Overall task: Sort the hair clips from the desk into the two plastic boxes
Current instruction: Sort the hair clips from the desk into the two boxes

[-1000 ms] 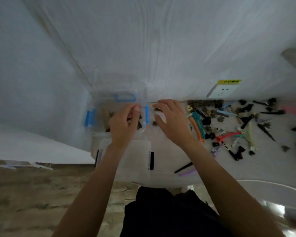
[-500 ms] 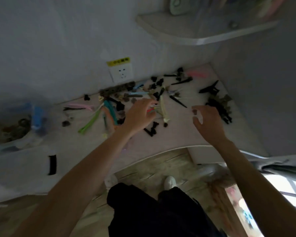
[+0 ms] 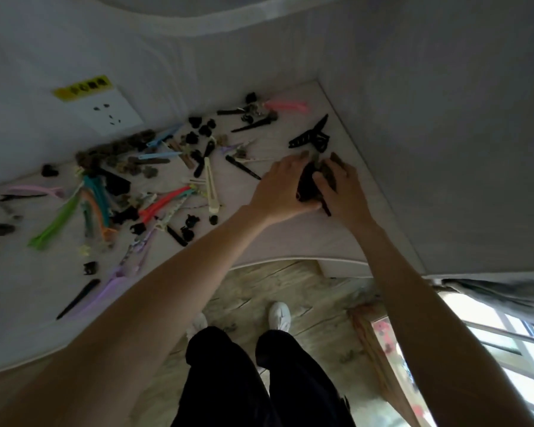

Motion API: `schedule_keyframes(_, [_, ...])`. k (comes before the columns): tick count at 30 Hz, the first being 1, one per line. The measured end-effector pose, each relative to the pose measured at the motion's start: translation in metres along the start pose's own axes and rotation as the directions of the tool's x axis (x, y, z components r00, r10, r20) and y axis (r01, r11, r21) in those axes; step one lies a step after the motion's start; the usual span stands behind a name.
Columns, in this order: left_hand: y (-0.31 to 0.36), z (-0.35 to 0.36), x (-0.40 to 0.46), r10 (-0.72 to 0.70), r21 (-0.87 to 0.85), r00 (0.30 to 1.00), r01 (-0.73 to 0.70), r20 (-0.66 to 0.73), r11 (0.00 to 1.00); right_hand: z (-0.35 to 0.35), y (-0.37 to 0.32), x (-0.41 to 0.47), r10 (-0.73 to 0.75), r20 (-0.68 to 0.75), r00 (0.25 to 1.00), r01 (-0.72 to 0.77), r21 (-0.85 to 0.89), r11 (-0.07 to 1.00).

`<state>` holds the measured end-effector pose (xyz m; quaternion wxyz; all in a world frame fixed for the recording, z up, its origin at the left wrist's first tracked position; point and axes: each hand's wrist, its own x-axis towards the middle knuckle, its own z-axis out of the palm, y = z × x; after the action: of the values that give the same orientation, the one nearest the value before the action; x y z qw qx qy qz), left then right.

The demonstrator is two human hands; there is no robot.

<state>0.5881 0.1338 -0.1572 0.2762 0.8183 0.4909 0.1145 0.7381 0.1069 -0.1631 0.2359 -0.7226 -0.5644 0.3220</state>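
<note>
Many hair clips lie scattered on the white desk (image 3: 290, 238). Among them are a green one (image 3: 54, 223), a red one (image 3: 162, 203), a long cream one (image 3: 211, 186), a pink one (image 3: 285, 105) and a large black claw clip (image 3: 310, 135). At the desk's right end, my left hand (image 3: 275, 192) and my right hand (image 3: 346, 195) cup a clump of dark clips (image 3: 307, 183) from both sides, with fingers curled round it. Neither plastic box is in view.
A wall socket (image 3: 105, 114) with a yellow label sits on the wall behind the clips. The side wall closes off the desk on the right. Below the desk's curved front edge are the wooden floor, my legs and white shoes, and a window (image 3: 506, 349) at the lower right.
The view has swung right, away from the boxes. Both hands moved from the boxes to the right end of the desk and closed round the clump of dark clips.
</note>
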Motion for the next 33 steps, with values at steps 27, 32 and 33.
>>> schedule_keyframes(27, [-0.014,0.007,-0.043,0.07,0.305,0.975,-0.002,-0.213,0.952,0.004,0.004,-0.026,0.014,-0.107,0.994,-0.014,0.0,1.0])
schedule_keyframes(32, [-0.005,-0.021,-0.064,-0.048,-0.11,0.948,0.014,-0.313,0.994,0.011,-0.018,-0.048,0.108,-0.081,0.991,-0.093,0.173,0.98])
schedule_keyframes(33, [-0.004,-0.031,-0.073,-0.108,-0.216,0.939,0.037,-0.325,0.976,0.014,-0.025,-0.054,0.129,-0.053,0.99,-0.116,0.198,0.973])
